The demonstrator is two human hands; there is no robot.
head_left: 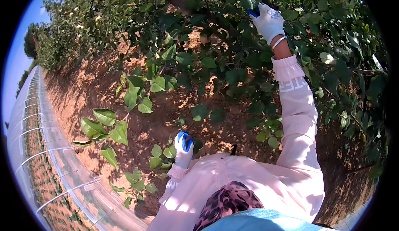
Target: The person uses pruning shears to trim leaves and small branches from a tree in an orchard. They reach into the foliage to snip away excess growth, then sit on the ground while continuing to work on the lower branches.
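Observation:
My right hand (267,20), in a white work glove with blue-coated fingers, reaches up into the leafy branches. Its fingertips are against or just behind a broad green leaf (249,0), and what lies between them is hidden. Lower down, close to my body, is my left hand (184,145) in a matching glove. Its blue fingers are curled, and the picture does not settle whether they grip anything. Leafy shoots (163,156) grow beside that hand on its left. Both arms wear pale pink sleeves (297,112).
A thick tree limb (180,1) crosses the foliage at the top. Several large-leaved shoots (106,126) stick out on the left over bare brown soil (84,90). Beyond them runs a low plastic-covered tunnel (53,143) with hoops and plants inside. Dense branches (346,72) fill the right side.

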